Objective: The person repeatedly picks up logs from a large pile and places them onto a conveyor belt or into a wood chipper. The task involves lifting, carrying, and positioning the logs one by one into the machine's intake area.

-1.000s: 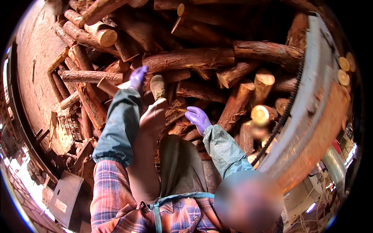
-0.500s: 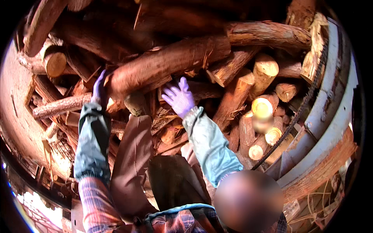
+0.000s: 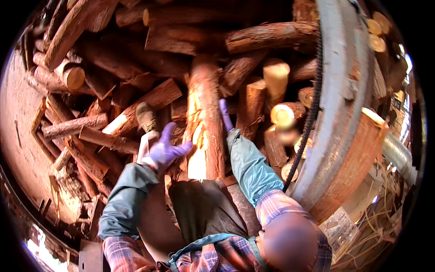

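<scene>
A thick reddish-brown log [image 3: 208, 113] with a pale, stripped patch along its left side lies straight in front of me, its near end close to my dark apron [image 3: 199, 206]. My left hand [image 3: 165, 150], in a purple glove, is beside the log's left side near that end, fingers spread and holding nothing. On the other side, my right hand [image 3: 225, 116] reaches up along the log with its fingers stretched out. Part of it is hidden, and I cannot tell whether it touches the bark. My boot [image 3: 146, 118] is among the logs to the left.
Piled logs surround me, including a slanted one [image 3: 158, 102] beyond my boot and a thick one [image 3: 272, 37] farther back. A pale curved metal beam [image 3: 333, 122] with a black chain-like strand [image 3: 315, 99] borders the right. A tan wall [image 3: 18, 118] stands left.
The thick log has swung from lying crosswise to pointing away from me. My left hand has come nearer and rightward, off its end; my right hand has moved to its right side.
</scene>
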Tool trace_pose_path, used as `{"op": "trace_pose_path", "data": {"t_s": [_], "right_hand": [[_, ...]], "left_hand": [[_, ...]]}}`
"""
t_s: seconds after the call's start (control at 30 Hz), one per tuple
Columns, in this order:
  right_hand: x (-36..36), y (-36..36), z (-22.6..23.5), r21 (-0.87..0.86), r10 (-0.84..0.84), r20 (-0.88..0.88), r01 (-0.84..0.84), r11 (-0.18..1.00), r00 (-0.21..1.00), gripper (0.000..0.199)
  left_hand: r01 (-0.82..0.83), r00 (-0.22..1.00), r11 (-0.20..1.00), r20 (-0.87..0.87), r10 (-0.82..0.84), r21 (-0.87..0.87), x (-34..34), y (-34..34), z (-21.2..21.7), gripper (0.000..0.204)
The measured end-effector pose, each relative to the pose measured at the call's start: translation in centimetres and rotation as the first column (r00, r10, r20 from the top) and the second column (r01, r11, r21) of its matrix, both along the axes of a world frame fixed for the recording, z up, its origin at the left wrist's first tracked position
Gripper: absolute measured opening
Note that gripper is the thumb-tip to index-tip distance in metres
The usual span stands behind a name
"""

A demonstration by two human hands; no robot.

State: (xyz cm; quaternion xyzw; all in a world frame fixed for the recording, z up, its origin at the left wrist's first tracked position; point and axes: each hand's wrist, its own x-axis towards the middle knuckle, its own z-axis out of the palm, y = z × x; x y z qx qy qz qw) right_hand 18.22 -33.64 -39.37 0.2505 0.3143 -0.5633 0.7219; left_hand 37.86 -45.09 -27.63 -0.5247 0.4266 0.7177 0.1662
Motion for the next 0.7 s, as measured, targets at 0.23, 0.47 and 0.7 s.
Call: {"op": "trace_pose_path", "data": {"t_s": [0.23, 0.47, 0.7], "right_hand": [[3.0, 7.8, 8.4, -0.2, 0.015, 0.301, 0.048, 0.979, 0.954, 0.073], [0.3, 10.3, 21.7, -0.331, 0.154, -0.183, -0.208, 0.921, 0.971, 0.071], [-19.4, 4.2, 43.3, -0.419, -0.149, -0.841, -0.45, 0.789, 0.521, 0.067]], "left_hand": [[-0.395, 0.891, 0.903, -0.167, 0.421, 0.169, -0.2, 15.1, 7.3, 0.095], [-0.557, 0.695, 0.818, -0.621, 0.363, -0.144, -1.0, 23.3, 18.9, 0.101], [-0.37, 0.597, 0.862, -0.799, -0.066, -0.347, -12.7, 18.7, 30.1, 0.096]]}}
